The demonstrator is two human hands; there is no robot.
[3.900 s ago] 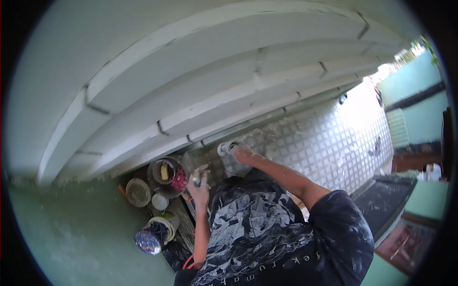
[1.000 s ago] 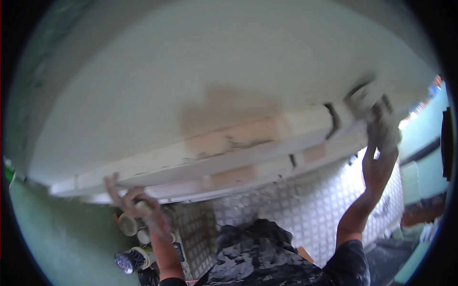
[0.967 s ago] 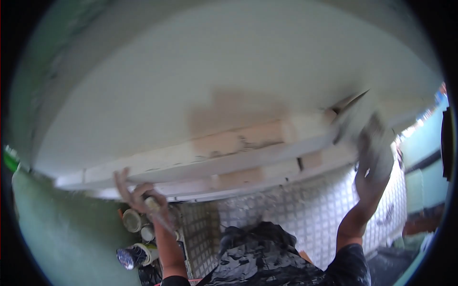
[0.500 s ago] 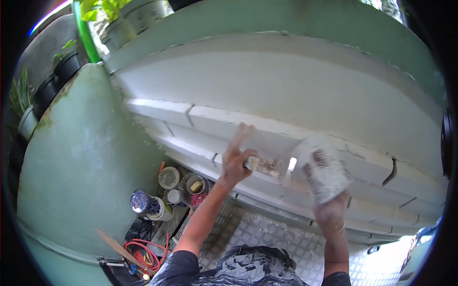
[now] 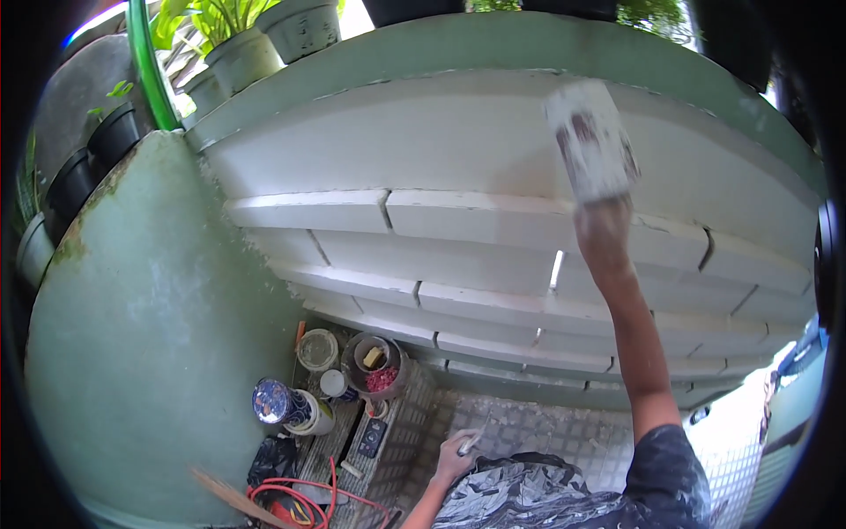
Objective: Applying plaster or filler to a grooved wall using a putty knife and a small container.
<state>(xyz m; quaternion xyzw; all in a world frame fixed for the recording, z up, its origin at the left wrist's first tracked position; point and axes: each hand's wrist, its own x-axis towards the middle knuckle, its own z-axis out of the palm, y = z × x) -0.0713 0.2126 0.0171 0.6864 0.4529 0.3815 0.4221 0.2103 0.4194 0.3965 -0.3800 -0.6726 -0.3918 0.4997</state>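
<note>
My right hand (image 5: 604, 225) is raised at the end of an outstretched arm, closed on a flat rectangular trowel (image 5: 592, 145) smeared with white and brown. The trowel lies over the smooth upper band of the white wall (image 5: 397, 137), just below its green top edge; whether it touches cannot be told. Low in front of my body, my left hand (image 5: 453, 460) is closed round a small pale scraper (image 5: 470, 443), whose blade is mostly unclear. Stepped white block courses (image 5: 476, 212) with dark joints run across below the trowel.
A curved green wall (image 5: 150, 291) stands at the left. Beside it are a lidded tub (image 5: 317, 350), a bucket (image 5: 398, 370), a blue paint can (image 5: 275, 401), a coiled red hose (image 5: 308, 507) and a wooden bench (image 5: 401, 432). Potted plants (image 5: 242, 62) line the ledge above.
My right hand has carried the trowel up from the block courses to the upper band. My left hand has drawn back from the wall, down to my body, with the scraper.
</note>
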